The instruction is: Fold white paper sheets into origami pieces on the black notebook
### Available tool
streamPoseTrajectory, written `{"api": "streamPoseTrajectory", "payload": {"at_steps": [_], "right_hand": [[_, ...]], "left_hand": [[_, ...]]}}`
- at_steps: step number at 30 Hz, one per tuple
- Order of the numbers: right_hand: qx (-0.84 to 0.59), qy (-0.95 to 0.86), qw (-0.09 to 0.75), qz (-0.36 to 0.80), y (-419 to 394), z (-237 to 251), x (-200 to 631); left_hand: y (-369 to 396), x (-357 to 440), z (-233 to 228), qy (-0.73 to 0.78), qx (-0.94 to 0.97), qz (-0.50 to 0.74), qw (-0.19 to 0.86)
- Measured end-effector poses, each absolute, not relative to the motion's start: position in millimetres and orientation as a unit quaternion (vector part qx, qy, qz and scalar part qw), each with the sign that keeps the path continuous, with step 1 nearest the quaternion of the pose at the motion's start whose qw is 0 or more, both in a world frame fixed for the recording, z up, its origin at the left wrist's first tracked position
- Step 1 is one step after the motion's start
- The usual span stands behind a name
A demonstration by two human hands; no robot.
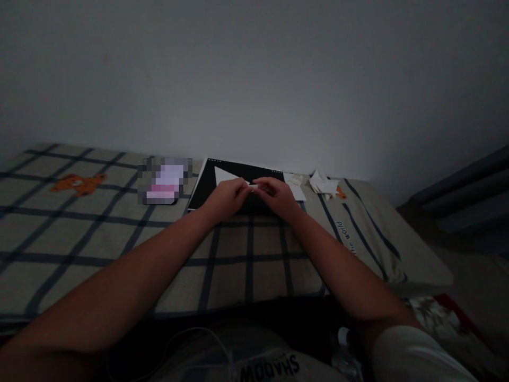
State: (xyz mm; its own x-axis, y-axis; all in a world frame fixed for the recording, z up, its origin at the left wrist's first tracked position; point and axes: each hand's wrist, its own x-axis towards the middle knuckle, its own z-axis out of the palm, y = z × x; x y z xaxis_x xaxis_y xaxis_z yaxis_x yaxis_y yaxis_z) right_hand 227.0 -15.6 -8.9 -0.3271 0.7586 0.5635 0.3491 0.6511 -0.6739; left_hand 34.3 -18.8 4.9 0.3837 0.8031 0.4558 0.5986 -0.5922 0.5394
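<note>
A small white paper piece [253, 187] is pinched between the two hands. It is tiny and pale, and only a little bit of it can be seen between the fingertips. Its shape cannot be made out, because most of it is hidden by the fingers. The left hand [227, 197] is closed on the left end of the paper piece, with the fingers curled in. The right hand [277, 195] is closed on the right end in the same way. The two hands are brought so close that the fingertips almost meet.

The paper piece is held just above a black board [202, 185], which is laid flat on a checked bed cover [99, 239]. A white paper triangle [226, 174] is seen on the board, just behind the left hand. A little heap of folded white papers [324, 184] is found to the right of the board, near the wall. An orange bear picture [77, 184] is printed on the cover, far off to the left. The room is dimly lit, so colours are dulled.
</note>
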Motion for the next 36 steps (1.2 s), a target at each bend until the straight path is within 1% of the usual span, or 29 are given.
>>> {"api": "streamPoseTrajectory", "payload": {"at_steps": [5,10,12,16,23,30,36], "right_hand": [[-0.304,-0.844,0.428,0.109,-14,-10,229],[-0.294,-0.864,0.402,0.076,-14,-7,232],[-0.287,-0.869,0.397,0.073,-14,-6,233],[-0.284,-0.86,0.416,0.085,-14,-5,235],[-0.306,-0.836,0.437,0.127,-17,-2,233],[-0.352,-0.82,0.417,0.175,-17,1,235],[-0.375,-0.817,0.421,0.125,-12,-3,236]], "left_hand": [[-17,32,3,0.427,0.818,0.347,0.169],[-16,32,1,0.4,0.834,0.342,0.165],[-16,32,0,0.396,0.837,0.339,0.165],[-15,30,0,0.377,0.844,0.34,0.173],[-15,30,3,0.377,0.85,0.335,0.156],[-15,29,2,0.382,0.854,0.325,0.137],[-16,30,2,0.383,0.861,0.308,0.132]]}}
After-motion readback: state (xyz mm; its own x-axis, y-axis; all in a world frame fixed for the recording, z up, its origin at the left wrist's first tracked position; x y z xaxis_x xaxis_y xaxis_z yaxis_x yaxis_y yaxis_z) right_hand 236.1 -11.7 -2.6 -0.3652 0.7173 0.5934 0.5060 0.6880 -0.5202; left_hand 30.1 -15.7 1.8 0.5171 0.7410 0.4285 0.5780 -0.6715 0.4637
